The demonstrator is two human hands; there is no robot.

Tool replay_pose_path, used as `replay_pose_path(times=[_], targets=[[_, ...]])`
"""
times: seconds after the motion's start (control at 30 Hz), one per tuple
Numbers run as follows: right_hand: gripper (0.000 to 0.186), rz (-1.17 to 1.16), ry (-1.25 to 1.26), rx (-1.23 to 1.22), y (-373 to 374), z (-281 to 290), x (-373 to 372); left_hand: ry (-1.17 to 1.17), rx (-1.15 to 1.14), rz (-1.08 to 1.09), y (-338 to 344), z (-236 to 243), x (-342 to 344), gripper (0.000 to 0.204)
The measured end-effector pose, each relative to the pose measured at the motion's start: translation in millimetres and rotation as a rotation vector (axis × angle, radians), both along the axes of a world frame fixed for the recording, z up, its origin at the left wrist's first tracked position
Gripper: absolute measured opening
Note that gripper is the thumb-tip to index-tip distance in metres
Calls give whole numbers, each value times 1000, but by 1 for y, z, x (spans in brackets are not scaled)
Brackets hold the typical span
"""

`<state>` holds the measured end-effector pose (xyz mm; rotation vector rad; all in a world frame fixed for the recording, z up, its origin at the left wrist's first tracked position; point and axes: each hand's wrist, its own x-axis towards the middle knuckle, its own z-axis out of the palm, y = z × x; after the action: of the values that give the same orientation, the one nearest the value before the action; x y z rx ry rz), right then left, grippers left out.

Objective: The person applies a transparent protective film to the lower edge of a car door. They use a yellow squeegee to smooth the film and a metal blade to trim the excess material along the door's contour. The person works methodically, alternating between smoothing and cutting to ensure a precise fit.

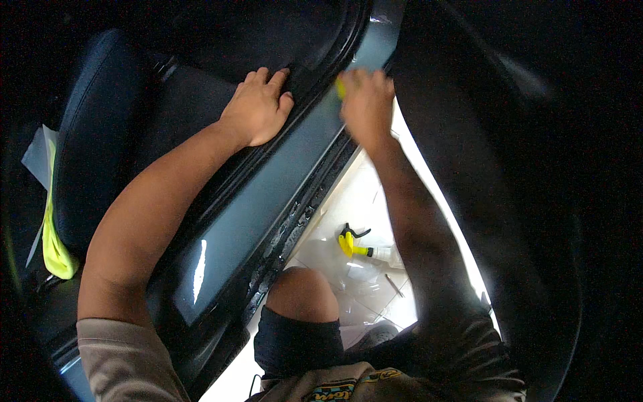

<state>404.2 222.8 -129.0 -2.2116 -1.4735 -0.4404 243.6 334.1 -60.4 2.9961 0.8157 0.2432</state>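
My left hand [258, 110] lies with its fingers spread on the dark trim just inside a car's door opening. Beside it runs the blue-grey painted door sill [268, 175], which slants from lower left to upper right. At the sill's far end, my right hand [368, 110] is closed around a small yellow thing [340, 88]. Motion blurs this hand, and only one edge of the yellow thing shows past the fingers, so its kind cannot be made out.
A dark seat [100, 127] stands at left, with a bright yellow cloth [57, 251] beside it. On the light tiled floor lie a spray bottle [383, 254] with a yellow head and a thin stick-like object [395, 286]. The dark car door [516, 201] fills the right side.
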Motion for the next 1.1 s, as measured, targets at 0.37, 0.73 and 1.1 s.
replay_pose_path(times=[0.37, 0.73, 1.1], targets=[[30, 549, 45, 185, -73, -3, -132, -7, 56, -1, 5, -11, 0, 53], [20, -97, -114, -37, -5, 15, -35, -16, 19, 15, 7, -8, -3, 52], [18, 822, 736, 100, -135, 119, -262, 121, 27, 70, 7, -9, 4, 54]])
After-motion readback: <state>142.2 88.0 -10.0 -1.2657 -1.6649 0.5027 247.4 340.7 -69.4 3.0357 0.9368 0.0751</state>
